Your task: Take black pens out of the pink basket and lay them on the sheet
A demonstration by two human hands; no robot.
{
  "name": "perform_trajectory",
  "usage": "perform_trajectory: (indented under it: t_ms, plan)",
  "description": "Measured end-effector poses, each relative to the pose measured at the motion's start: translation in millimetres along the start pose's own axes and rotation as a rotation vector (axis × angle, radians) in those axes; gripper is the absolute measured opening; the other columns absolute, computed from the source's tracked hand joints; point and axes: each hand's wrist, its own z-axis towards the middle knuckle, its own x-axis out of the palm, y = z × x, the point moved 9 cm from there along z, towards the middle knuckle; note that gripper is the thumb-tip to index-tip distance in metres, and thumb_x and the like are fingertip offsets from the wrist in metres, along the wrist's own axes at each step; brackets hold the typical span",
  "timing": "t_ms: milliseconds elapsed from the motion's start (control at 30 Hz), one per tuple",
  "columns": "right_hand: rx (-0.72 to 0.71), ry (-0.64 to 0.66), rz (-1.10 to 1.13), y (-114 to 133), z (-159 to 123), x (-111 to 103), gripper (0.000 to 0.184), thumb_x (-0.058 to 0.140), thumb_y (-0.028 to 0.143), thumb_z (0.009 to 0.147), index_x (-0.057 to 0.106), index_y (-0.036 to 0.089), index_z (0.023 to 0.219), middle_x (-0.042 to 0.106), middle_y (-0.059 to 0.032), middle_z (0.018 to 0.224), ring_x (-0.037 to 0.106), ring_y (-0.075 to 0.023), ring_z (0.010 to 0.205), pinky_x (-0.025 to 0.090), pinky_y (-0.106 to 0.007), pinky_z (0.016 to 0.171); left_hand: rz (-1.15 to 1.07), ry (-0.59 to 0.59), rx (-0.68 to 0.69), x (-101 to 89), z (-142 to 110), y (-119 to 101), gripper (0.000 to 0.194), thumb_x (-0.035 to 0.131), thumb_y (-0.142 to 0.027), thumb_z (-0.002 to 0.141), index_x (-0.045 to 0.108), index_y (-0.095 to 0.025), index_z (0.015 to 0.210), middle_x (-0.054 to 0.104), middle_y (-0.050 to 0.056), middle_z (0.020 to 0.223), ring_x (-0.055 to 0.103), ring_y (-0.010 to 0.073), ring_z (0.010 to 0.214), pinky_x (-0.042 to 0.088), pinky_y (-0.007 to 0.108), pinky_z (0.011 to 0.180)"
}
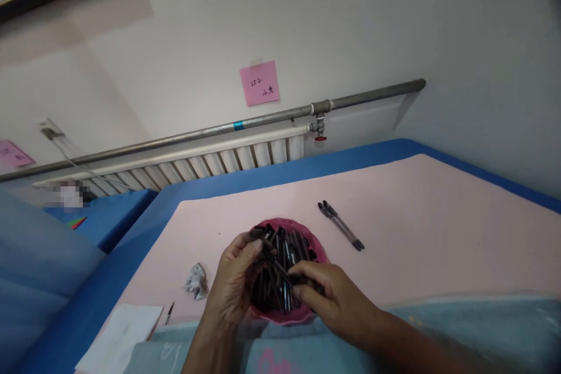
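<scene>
- Far left of the fingers, up on the wall (372,23), a pink note (15,153) carries marks too small to read.
- Left of and nearer the body than the left hand (234,272), a white sheet (123,333) lies at the edge of the pink mat (394,216) on the blue counter (280,172); a slim dark-tipped piece (170,313) lies just beside it.
- Closer in on that side, a crumpled grey-white lump (196,281) sits apart from the fingers.
- The left fingers pinch one end of a dark pen (280,269).
- Above and beyond them, another pink note (259,84) reads "252" over two handwritten characters.
- Under the fingers, a deep-pink basket (284,320) is heaped with dark, glossy pens (287,298); the hands partly cover it.
- The right hand (333,292) grips the dark pen's other end, which slants down from left to right over the basket; its cap or tip seems hidden by the fingers.
- Beyond the right fingers, two clear-barrelled pens (340,227) with black ends lie side by side.
</scene>
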Motion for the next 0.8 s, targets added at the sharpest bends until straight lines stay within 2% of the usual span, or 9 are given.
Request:
perform_trajectory:
  t_ms: [100, 267, 433, 600, 800]
  plan:
    - [0.011, 0.0, -0.013, -2, 0, 1, 0.014, 0.048, 0.019, 0.078, 0.06, 0.021, 0.085, 0.058, 0.0017, 0.067, 0.051, -0.0128, 0.061, 0.038, -0.024, 0.057, 0.018, -0.032, -0.037, -4.5, 2, 4, 0.014, 0.07, -0.019, 0.064, 0.06, -0.014, 0.072, 0.067, 0.003, 0.071, 0.062, 0.011, 0.064, 0.048, 0.02, 0.06]
    - [0.007, 0.001, -0.012, 0, 0, -1, 0.015, 0.046, 0.02, 0.079, 0.061, 0.02, 0.084, 0.057, 0.0016, 0.067, 0.05, -0.0126, 0.062, 0.038, -0.023, 0.058, -0.005, 0.008, -0.054, 0.9, 2, 6, 0.02, 0.067, -0.023, 0.068, 0.061, -0.013, 0.084, 0.067, 0.006, 0.084, 0.063, 0.0143, 0.073, 0.05, 0.024, 0.065]
    - [0.011, 0.016, 0.014, 0, 1, 0, 0.014, 0.047, 0.019, 0.078, 0.06, 0.019, 0.083, 0.057, 0.001, 0.066, 0.05, -0.0131, 0.062, 0.038, -0.024, 0.058, 0.005, -0.006, -0.058, 1.7, 1, 8, 0.015, 0.069, -0.019, 0.066, 0.059, -0.013, 0.076, 0.068, 0.005, 0.075, 0.064, 0.0142, 0.07, 0.049, 0.022, 0.062]
    - [0.0, 0.02, 0.034, 2, 2, 0, 0.016, 0.045, 0.018, 0.079, 0.06, 0.019, 0.084, 0.057, 0.0008, 0.068, 0.05, -0.013, 0.063, 0.038, -0.024, 0.058, 0.006, 0.024, -0.067, 5.5, 0, 9, 0.019, 0.065, -0.024, 0.071, 0.06, -0.014, 0.086, 0.068, 0.007, 0.088, 0.064, 0.0171, 0.08, 0.05, 0.026, 0.068]
    - [0.006, 0.018, 0.041, -2, 2, 0, 0.014, 0.046, 0.017, 0.078, 0.06, 0.019, 0.082, 0.055, 0.0018, 0.066, 0.048, -0.0119, 0.061, 0.036, -0.023, 0.056, 0.013, -0.006, -0.055, 2.4, 0, 9, 0.014, 0.068, -0.019, 0.067, 0.06, -0.013, 0.078, 0.069, 0.005, 0.079, 0.065, 0.0163, 0.077, 0.049, 0.023, 0.065]
